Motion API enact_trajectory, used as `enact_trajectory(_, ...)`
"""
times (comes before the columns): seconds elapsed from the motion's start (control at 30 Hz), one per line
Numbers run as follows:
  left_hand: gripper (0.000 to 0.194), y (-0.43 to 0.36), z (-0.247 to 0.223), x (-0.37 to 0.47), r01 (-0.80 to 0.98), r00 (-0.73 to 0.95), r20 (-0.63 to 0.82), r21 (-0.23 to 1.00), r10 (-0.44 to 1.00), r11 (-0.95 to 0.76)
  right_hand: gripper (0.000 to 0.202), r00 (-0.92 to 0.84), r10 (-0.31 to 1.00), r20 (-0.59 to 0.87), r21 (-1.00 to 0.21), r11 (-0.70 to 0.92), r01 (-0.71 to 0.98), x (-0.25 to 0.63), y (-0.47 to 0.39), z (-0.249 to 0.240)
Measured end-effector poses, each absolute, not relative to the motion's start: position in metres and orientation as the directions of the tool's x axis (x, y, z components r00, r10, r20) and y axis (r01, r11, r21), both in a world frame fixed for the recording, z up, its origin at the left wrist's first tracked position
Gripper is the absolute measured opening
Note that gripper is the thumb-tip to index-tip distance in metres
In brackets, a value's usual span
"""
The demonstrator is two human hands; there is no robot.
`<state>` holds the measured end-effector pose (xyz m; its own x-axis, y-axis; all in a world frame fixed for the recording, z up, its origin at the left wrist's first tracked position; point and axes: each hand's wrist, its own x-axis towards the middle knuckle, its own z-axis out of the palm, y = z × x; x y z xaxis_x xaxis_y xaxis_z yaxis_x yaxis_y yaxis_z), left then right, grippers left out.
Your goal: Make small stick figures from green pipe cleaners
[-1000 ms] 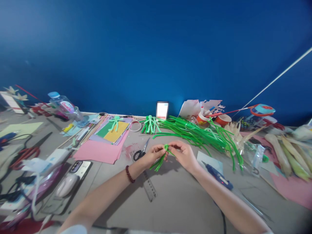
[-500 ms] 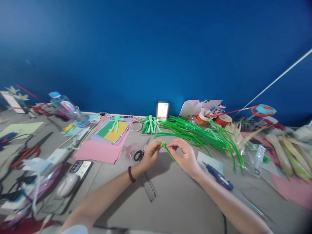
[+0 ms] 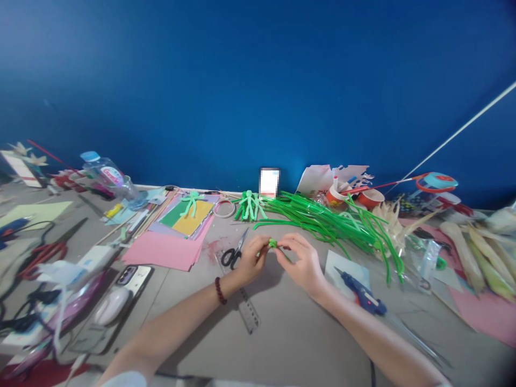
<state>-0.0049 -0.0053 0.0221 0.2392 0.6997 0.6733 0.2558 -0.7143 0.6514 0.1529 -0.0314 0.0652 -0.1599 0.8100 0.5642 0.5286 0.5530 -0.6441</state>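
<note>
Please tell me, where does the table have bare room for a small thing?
The largest bare patch lies between the ruler and the right forearm. A smaller one lies between the pink paper, the phone and the left forearm. Crowded: the far side, around the green stems.

Left hand (image 3: pixel 253 259) and right hand (image 3: pixel 302 263) pinch a small green piece (image 3: pixel 273 243) between them above the counter (image 3: pixel 290 338); scissors (image 3: pixel 237 250) and a ruler (image 3: pixel 250 313) lie by the left arm (image 3: pixel 177 317), a blue glue gun (image 3: pixel 364 295) beside the right arm (image 3: pixel 366 328), green stems (image 3: pixel 308 212) behind
</note>
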Motion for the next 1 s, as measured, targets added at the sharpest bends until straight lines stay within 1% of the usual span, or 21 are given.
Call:
enact_trajectory(0.1,0.019,-0.006,0.022,-0.005,0.258,0.251,0.639,0.68,0.727,-0.686,0.015,-0.184,0.773,0.607,-0.579,0.589,0.564,0.153,-0.031,0.065)
enact_trajectory(0.2,0.019,-0.007,0.022,-0.005,0.239,0.247,0.618,0.707,0.746,-0.665,0.016,-0.207,0.747,0.632,-0.53,0.611,0.588,0.154,-0.031,0.065)
enact_trajectory(0.3,0.017,-0.007,0.024,-0.004,0.229,0.245,0.618,0.712,0.747,-0.664,0.012,-0.195,0.748,0.634,-0.538,0.608,0.584,0.154,-0.03,0.068)
enact_trajectory(0.4,0.016,-0.007,0.024,-0.004,0.239,0.255,0.642,0.683,0.723,-0.69,0.009,-0.17,0.742,0.648,-0.534,0.602,0.593,0.155,-0.03,0.074)
enact_trajectory(0.47,0.016,-0.007,0.023,-0.004,0.24,0.263,0.657,0.664,0.706,-0.708,0.013,-0.202,0.711,0.674,-0.471,0.624,0.624,0.156,-0.03,0.078)
enact_trajectory(0.53,0.015,-0.007,0.022,-0.004,0.242,0.265,0.66,0.66,0.703,-0.711,0.016,-0.264,0.671,0.693,-0.378,0.65,0.659,0.157,-0.03,0.079)
enact_trajectory(0.73,0.015,-0.007,0.02,-0.004,0.274,0.265,0.616,0.69,0.742,-0.67,0.023,-0.42,0.621,0.662,-0.152,0.659,0.736,0.161,-0.031,0.078)
enact_trajectory(0.9,0.016,-0.009,0.022,-0.004,0.244,0.324,0.586,0.707,0.743,-0.664,0.028,-0.502,0.58,0.641,-0.03,0.672,0.74,0.16,-0.03,0.074)
enact_trajectory(1.0,0.016,-0.009,0.022,-0.003,0.22,0.345,0.548,0.742,0.762,-0.633,0.028,-0.53,0.564,0.633,0.007,0.681,0.733,0.16,-0.027,0.071)
